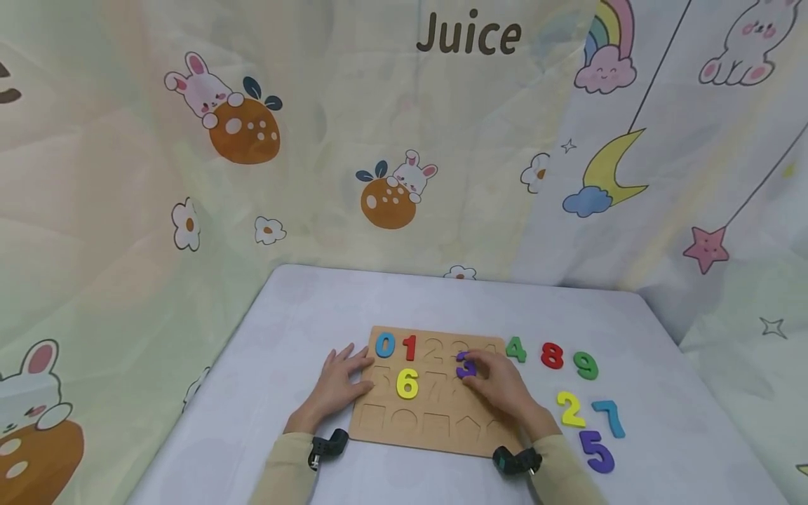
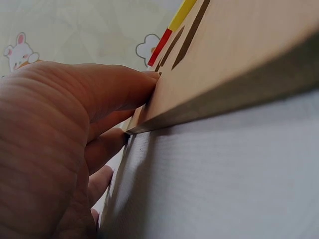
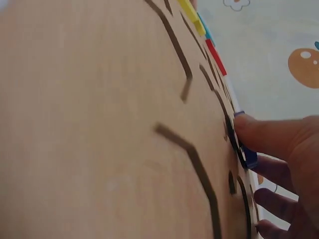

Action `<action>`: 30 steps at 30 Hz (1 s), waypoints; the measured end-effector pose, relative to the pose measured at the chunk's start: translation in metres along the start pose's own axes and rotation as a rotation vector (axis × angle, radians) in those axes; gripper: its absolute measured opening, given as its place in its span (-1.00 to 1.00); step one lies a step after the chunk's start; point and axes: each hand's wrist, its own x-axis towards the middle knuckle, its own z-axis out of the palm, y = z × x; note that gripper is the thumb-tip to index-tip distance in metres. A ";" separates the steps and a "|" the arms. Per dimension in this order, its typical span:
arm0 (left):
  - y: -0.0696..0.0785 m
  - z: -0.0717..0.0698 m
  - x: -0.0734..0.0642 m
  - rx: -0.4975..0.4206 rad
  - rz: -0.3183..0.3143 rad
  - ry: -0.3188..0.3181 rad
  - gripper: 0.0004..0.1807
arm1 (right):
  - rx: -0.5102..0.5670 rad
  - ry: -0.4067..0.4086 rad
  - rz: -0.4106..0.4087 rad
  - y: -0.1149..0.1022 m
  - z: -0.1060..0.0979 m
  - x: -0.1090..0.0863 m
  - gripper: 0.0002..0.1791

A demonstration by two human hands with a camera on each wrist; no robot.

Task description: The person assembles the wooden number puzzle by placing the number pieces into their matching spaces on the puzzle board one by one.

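A wooden number puzzle board [image 1: 435, 405] lies on the table. The blue 0 [image 1: 385, 344], red 1 [image 1: 409, 348] and yellow 6 [image 1: 407, 384] are on it, among bare outlined slots. My left hand [image 1: 337, 384] rests at the board's left edge, fingers spread, with the thumb [image 2: 124, 84] on the top face. Between thumb and fingers, my right hand [image 1: 503, 384] pinches a purple number 3 [image 1: 466, 369] over the upper right of the board. In the right wrist view, this purple piece [image 3: 250, 158] stands tilted at the fingertips, partly hidden by the thumb.
Right of the board lie a green 4 [image 1: 515, 349], red 8 [image 1: 552, 355], green 9 [image 1: 586, 365], yellow 2 [image 1: 571, 409], blue 7 [image 1: 609, 418] and purple 5 [image 1: 596, 452]. The white table [image 1: 328, 301] meets a printed curtain [image 1: 315, 175] behind it.
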 end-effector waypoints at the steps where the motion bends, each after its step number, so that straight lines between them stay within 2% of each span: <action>1: -0.001 0.000 0.000 0.001 0.000 0.001 -0.47 | -0.002 -0.010 0.001 -0.001 -0.001 0.001 -0.54; 7: -0.002 0.001 0.000 0.001 -0.003 -0.004 -0.47 | -0.012 -0.033 0.006 -0.004 -0.005 0.005 -0.52; 15: -0.001 0.001 -0.001 -0.006 -0.007 -0.004 -0.48 | 0.031 -0.002 0.023 -0.001 -0.002 0.012 -0.54; 22: -0.002 0.001 0.000 -0.001 -0.007 -0.001 -0.48 | 0.027 0.018 0.037 0.001 0.003 0.016 -0.54; 30: -0.002 0.001 0.000 0.004 -0.006 0.001 -0.48 | 0.013 0.040 0.042 0.003 0.008 0.021 -0.63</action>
